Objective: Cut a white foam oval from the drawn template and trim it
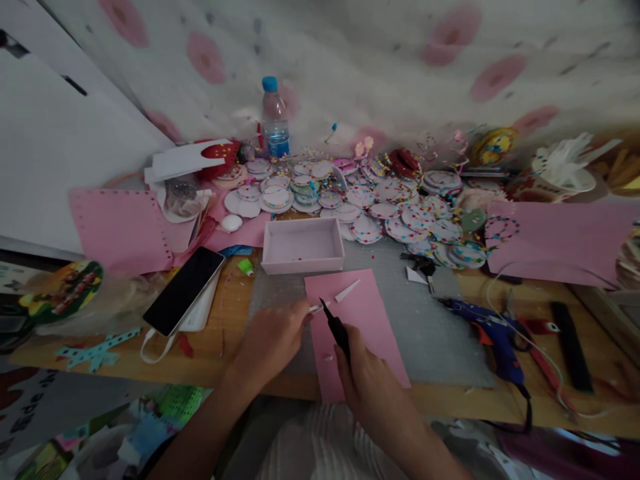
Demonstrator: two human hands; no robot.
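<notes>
My left hand (280, 340) pinches a small white piece (315, 309) between thumb and forefinger, above the left edge of a pink sheet (373, 333). In my right hand (367, 373) is a black-handled craft knife (338, 330). Its thin dark tip points up and left, close to the pinched piece; whether they touch I cannot tell. A narrow white wedge-shaped strip (347, 291) lies on the pink sheet beyond the knife. Another small white scrap (327, 357) rests nearer me. Just behind the sheet stands an open pale pink box (303, 265).
Beneath the sheet is a grey mat (425, 333). Decorated white discs (367, 228) pile up along the back, near a water bottle (275, 120). A blue glue gun (493, 333) with a cord lies right. At left are a phone (184, 291) and a pink card (120, 230).
</notes>
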